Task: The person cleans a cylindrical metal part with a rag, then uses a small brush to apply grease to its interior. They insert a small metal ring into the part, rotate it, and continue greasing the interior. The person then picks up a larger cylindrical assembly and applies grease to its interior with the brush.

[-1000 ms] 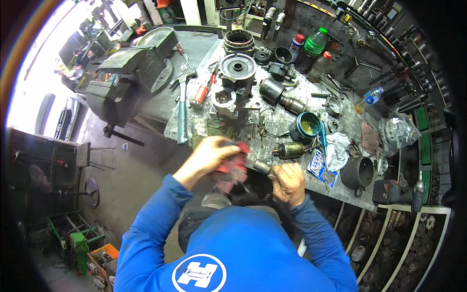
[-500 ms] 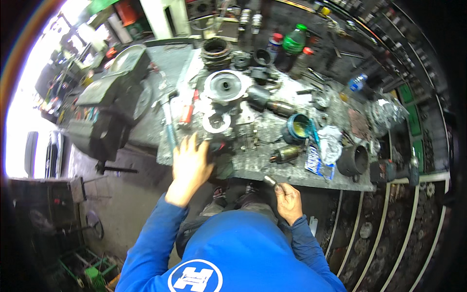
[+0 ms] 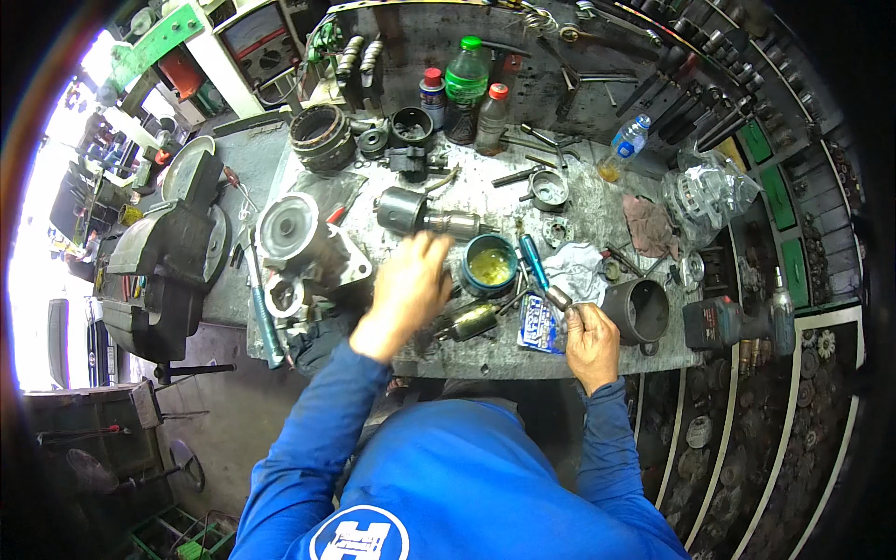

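Note:
My left hand is held over the bench, slightly blurred, its fingers stretched loosely forward. Just beyond its fingertips lies a motor armature, beside a dark cylindrical housing. Nothing shows in that hand, though its palm is hidden. Near the bench's front edge, my right hand pinches a small shiny metal cylinder between thumb and fingers. Beneath and beside it lies a blue-and-white packet. Between the hands are a blue tub of yellowish grease and a dark cylindrical part.
A metal housing with a round pulley and a hammer lie on the left, near a large vise. Bottles line the back. A dark ring, white rag and cordless tool are at right.
The view has shifted to the right. My left hand has left the bench's left front and moved right, toward the armature. My right hand has risen over the bench edge, still pinching the metal cylinder.

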The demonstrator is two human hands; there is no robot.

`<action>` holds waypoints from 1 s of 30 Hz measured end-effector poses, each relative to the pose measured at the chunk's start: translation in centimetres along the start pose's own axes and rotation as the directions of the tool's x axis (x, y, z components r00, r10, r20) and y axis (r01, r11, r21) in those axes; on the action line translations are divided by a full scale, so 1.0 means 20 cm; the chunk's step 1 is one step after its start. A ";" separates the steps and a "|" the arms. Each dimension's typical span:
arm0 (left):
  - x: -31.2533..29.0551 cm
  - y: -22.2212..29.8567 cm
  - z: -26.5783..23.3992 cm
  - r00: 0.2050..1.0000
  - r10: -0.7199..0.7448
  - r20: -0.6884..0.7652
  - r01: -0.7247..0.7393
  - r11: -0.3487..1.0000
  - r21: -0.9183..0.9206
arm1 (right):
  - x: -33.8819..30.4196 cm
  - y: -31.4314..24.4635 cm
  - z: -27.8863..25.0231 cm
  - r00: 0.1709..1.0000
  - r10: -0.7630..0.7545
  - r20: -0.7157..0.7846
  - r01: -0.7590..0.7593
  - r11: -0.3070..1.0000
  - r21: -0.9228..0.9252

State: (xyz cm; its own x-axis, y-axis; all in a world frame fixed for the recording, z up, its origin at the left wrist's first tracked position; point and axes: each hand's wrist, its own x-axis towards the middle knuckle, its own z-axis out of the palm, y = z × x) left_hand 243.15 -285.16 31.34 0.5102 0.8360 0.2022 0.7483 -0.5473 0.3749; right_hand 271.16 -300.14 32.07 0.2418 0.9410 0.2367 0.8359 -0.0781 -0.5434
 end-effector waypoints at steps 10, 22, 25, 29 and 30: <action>0.17 0.12 -0.18 0.898 -0.340 0.280 0.350 0.937 0.013 | -0.01 0.36 0.02 0.983 0.079 0.164 -0.109 0.977 0.183; -0.15 0.45 0.29 0.905 -0.302 0.301 0.197 0.922 0.333 | 0.21 0.43 0.17 0.980 0.178 0.086 -0.195 0.941 0.276; -0.14 0.45 0.31 0.914 -0.278 0.295 0.161 0.917 0.365 | 0.30 0.45 0.26 0.975 0.212 0.063 -0.221 0.941 0.257; -0.12 0.43 0.31 0.941 -0.209 0.264 0.108 0.930 0.352 | 0.30 0.47 0.31 0.977 0.214 0.010 -0.214 0.967 0.136; -0.12 0.43 0.29 0.943 -0.204 0.261 0.112 0.937 0.331 | 0.27 0.46 0.31 0.974 0.226 0.014 -0.226 0.970 0.085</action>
State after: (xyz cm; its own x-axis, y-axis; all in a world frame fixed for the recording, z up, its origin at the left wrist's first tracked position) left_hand 250.76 -292.11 28.73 0.4390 0.8902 -0.1220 0.8984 -0.4328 0.0747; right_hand 277.12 -293.72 23.38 0.4174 0.9036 0.0964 0.7145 -0.2608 -0.6492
